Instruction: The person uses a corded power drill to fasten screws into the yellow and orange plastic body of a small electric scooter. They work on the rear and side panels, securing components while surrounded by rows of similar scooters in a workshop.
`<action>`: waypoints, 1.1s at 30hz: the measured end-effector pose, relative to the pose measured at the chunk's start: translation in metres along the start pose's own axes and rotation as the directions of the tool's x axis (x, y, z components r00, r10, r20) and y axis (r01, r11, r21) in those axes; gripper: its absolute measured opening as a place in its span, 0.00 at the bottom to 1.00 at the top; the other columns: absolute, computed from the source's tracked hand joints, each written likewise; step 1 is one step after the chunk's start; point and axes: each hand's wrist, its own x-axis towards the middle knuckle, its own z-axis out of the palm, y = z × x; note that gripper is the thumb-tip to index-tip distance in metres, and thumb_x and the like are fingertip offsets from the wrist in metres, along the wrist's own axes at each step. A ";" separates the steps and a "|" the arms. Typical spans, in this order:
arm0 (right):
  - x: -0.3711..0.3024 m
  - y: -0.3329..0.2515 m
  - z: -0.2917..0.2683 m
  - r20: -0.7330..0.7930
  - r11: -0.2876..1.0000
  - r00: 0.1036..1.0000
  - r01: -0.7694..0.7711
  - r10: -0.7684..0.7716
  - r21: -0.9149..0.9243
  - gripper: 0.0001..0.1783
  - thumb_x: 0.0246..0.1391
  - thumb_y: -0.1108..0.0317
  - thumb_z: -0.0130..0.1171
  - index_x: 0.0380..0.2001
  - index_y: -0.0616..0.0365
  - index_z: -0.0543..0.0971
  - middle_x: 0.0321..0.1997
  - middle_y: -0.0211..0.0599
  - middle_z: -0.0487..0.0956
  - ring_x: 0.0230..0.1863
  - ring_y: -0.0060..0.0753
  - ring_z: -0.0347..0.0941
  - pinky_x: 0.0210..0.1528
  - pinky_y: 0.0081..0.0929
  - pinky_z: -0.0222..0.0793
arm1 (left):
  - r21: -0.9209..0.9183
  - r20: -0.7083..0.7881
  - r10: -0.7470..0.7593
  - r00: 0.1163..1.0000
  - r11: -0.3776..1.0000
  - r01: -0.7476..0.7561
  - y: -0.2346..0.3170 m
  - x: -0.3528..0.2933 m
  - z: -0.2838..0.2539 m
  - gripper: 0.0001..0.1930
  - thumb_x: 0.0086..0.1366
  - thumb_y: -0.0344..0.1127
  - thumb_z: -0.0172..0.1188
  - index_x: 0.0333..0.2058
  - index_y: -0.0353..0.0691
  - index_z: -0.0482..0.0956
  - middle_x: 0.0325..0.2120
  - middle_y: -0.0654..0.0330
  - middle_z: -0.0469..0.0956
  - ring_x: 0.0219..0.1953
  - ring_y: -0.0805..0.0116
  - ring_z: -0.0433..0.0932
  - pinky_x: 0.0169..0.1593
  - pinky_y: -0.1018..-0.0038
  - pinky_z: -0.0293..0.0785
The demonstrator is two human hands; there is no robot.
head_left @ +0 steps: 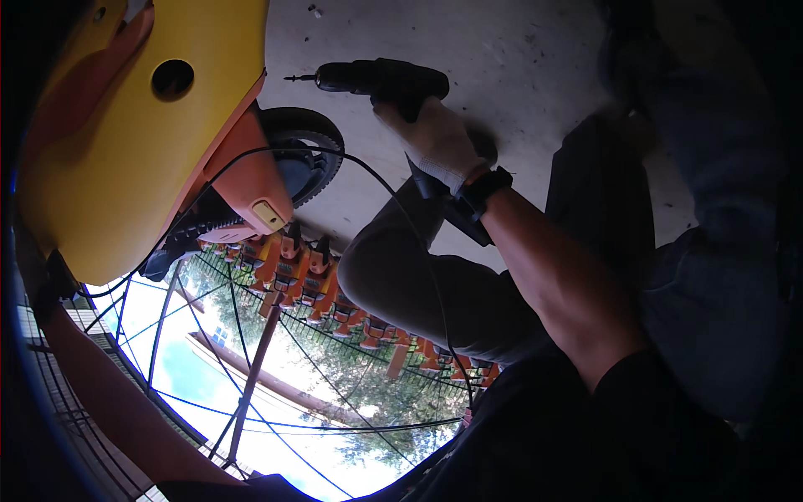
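Observation:
My right hand [439,142], in a pale glove, is closed round the grip of a black cordless drill [381,77]. Its thin bit points left, toward the yellow body panel [125,159] of a wheeled machine, and stays clear of it. A round dark hole [173,79] opens in that panel. At the far left, my left hand [58,276] is at the panel's lower edge; it is dark and its fingers are hard to make out. Below the yellow panel sits an orange part [251,188], with a black treaded wheel [308,159] beside it.
A black cable [368,167] loops across the view past the wheel and my leg. Grey concrete floor [519,50] lies beyond the drill. A row of orange machines [309,272] stands near wire fencing. Someone's jeans-clad leg [711,167] is at the right.

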 end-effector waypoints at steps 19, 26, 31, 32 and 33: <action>-0.006 -0.001 0.025 0.080 0.980 0.977 0.200 -0.198 -0.015 0.18 0.62 0.46 0.52 0.48 0.37 0.80 0.26 0.50 0.78 0.30 0.56 0.77 0.31 0.47 0.71 | 0.047 0.037 -0.025 0.999 0.999 0.023 -0.001 0.002 -0.010 0.24 0.60 0.55 0.60 0.40 0.38 0.81 0.31 0.49 0.81 0.34 0.55 0.80 0.36 0.69 0.76; -0.007 -0.008 0.018 0.117 0.990 0.990 0.063 -0.078 0.127 0.33 0.55 0.38 0.56 0.37 0.64 0.80 0.34 0.59 0.81 0.40 0.57 0.79 0.44 0.44 0.74 | 0.037 0.038 -0.028 0.999 0.999 0.027 -0.005 0.010 -0.008 0.23 0.60 0.54 0.60 0.40 0.38 0.81 0.31 0.49 0.81 0.35 0.55 0.80 0.37 0.69 0.75; -0.007 0.000 0.032 0.073 0.978 0.976 0.206 -0.206 -0.002 0.15 0.65 0.52 0.49 0.53 0.32 0.77 0.27 0.49 0.77 0.29 0.54 0.76 0.30 0.47 0.70 | 0.063 0.051 -0.043 0.998 0.997 0.040 -0.005 0.011 -0.019 0.23 0.61 0.54 0.60 0.41 0.38 0.81 0.32 0.49 0.81 0.35 0.55 0.80 0.37 0.69 0.75; -0.006 0.002 0.033 0.082 0.973 0.971 0.228 -0.225 -0.024 0.16 0.65 0.53 0.49 0.54 0.31 0.76 0.27 0.48 0.77 0.29 0.54 0.76 0.30 0.46 0.71 | 0.063 0.053 -0.040 0.998 0.997 0.037 -0.006 0.011 -0.019 0.23 0.61 0.53 0.60 0.41 0.38 0.81 0.32 0.49 0.81 0.35 0.55 0.80 0.37 0.69 0.75; -0.006 0.003 0.033 0.089 0.967 0.965 0.251 -0.246 -0.046 0.16 0.65 0.54 0.49 0.55 0.31 0.75 0.28 0.48 0.77 0.29 0.54 0.76 0.30 0.46 0.71 | 0.062 0.053 -0.038 0.998 0.997 0.035 -0.006 0.012 -0.018 0.22 0.61 0.53 0.59 0.41 0.38 0.81 0.32 0.49 0.81 0.35 0.55 0.80 0.38 0.69 0.75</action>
